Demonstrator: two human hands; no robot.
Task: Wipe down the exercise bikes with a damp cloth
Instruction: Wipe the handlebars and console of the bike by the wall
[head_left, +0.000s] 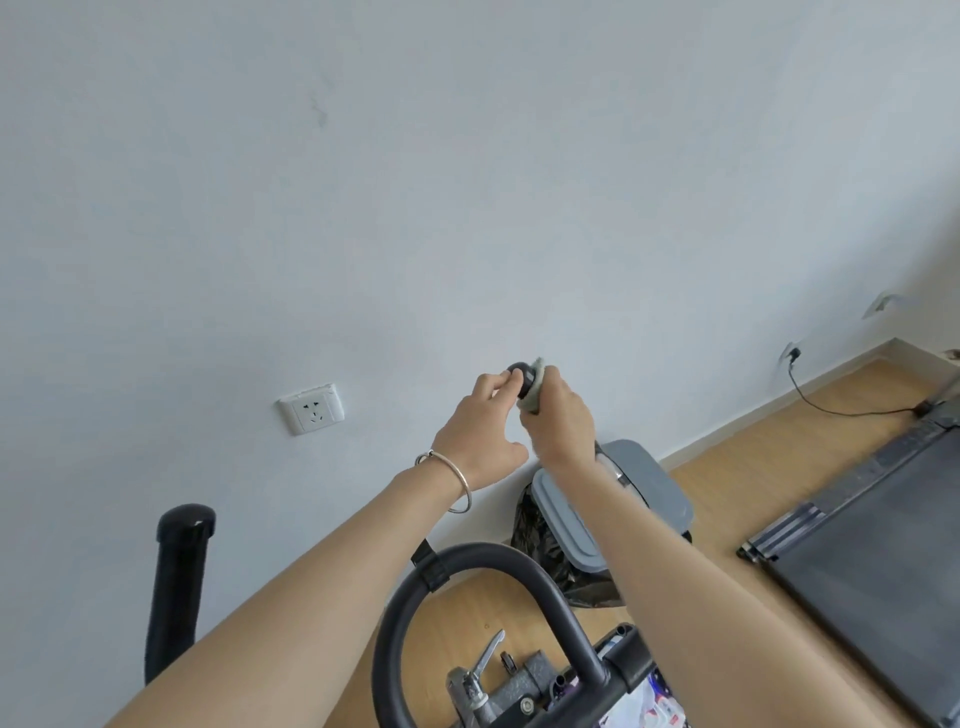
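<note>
Closest to me, at the bottom edge, the bike's black looped handlebar (467, 561) curves up over its console (639, 701) and a metal lever (485, 662). My 2 bare arms reach out above it towards the wall. Out there my left grip (483, 441), a thin bracelet (457, 480) on its wrist, has its fingers curled onto the round black handle end (521, 375), with the thumb hanging lower and apart. My right grip (561, 421) is closed round the grey-green cloth (537, 389), which is bunched against the right side of that handle end and pokes out above and below my fingers. Whether the cloth is damp I cannot tell.

A second black handle post (179, 571) stands upright at the lower left. Under my right forearm a grey bin (644, 483) lined with a black bag (535, 525) sits on the wooden floor (727, 493) against the wall. A dark treadmill (872, 545) lies along the right edge of the floor, with a black cable (831, 405) running from it to the wall. A white socket (311, 410) is on the wall to the left of my left grip
</note>
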